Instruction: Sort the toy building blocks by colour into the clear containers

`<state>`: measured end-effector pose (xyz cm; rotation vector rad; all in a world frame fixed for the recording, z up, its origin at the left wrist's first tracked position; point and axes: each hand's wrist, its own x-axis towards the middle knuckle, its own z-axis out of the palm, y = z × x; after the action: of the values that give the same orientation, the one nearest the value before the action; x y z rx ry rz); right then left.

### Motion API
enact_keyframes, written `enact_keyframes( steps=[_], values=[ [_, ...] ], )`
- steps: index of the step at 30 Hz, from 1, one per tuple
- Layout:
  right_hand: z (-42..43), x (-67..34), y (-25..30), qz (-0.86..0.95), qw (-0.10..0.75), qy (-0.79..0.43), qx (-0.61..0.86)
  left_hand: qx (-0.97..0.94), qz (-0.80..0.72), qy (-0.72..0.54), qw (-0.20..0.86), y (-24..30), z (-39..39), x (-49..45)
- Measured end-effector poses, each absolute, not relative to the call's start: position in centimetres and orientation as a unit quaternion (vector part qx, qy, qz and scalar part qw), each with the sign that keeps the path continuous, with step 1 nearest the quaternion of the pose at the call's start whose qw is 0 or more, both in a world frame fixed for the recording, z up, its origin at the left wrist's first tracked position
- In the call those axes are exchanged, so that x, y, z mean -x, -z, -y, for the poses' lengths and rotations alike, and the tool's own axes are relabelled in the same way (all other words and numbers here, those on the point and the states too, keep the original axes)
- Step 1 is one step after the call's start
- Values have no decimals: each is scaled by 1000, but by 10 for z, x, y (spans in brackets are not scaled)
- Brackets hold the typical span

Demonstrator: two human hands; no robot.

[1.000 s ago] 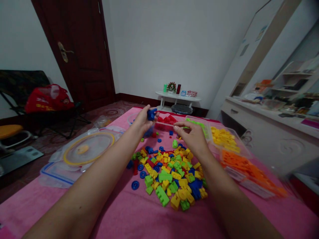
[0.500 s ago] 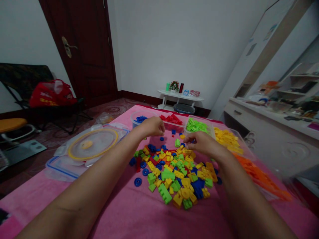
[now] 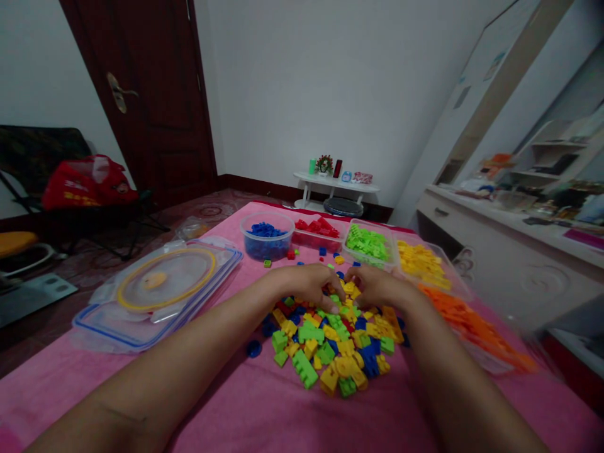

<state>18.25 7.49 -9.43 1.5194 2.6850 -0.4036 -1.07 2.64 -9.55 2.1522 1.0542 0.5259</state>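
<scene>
A mixed heap of toy building bricks (image 3: 337,340) in yellow, green, blue, red and orange lies on the pink cloth in front of me. My left hand (image 3: 311,283) reaches over the heap's far side, thumb and fingers apart above green and yellow pieces. Close beside it, my right hand (image 3: 377,284) bends down onto the heap's far right part with its fingers spread. I see no piece clearly gripped in either hand. A blue wheel (image 3: 253,348) lies at the heap's left edge.
Behind the heap stand a round tub of blue bricks (image 3: 268,245) and boxes of red bricks (image 3: 318,236), green bricks (image 3: 370,245) and yellow bricks (image 3: 422,264). An orange-brick box (image 3: 476,327) is at the right. Stacked lids (image 3: 165,296) lie at the left.
My left hand has moved right and nearer, from beside the blue tub to the heap. My right hand has lowered onto the bricks, and the hands are now closer together.
</scene>
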Motion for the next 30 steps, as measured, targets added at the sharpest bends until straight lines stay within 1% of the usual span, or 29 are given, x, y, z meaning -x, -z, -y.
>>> enact_keyframes(
  steps=[3, 5, 7, 11, 18, 22, 25, 30],
  values=[
    [-75, -178, 99, -880, -5, 153, -450, -866, -399, -123, 276, 96, -31, 20],
    [-75, -176, 102, -890, -23, 168, -423, -859, -442, -108, 236, 96, -34, 28],
    [-75, -174, 105, -900, -41, 180, -394, -852, -465, -96, 219, 96, -37, 34],
    [-78, -174, 108, -902, -54, 167, -395, -852, -465, -95, 222, 97, -41, 40],
    [-81, -176, 102, -899, -36, 158, -407, -854, -464, -83, 220, 102, -44, 42],
    [-81, -169, 105, -894, -45, 137, -423, -854, -463, -102, 214, 107, -48, 42],
    [-81, -165, 109, -887, -50, 121, -442, -851, -459, -113, 229, 108, -49, 43],
    [-79, -165, 109, -890, -82, 134, -428, -832, -463, -124, 279, 102, -45, 42]
  ],
)
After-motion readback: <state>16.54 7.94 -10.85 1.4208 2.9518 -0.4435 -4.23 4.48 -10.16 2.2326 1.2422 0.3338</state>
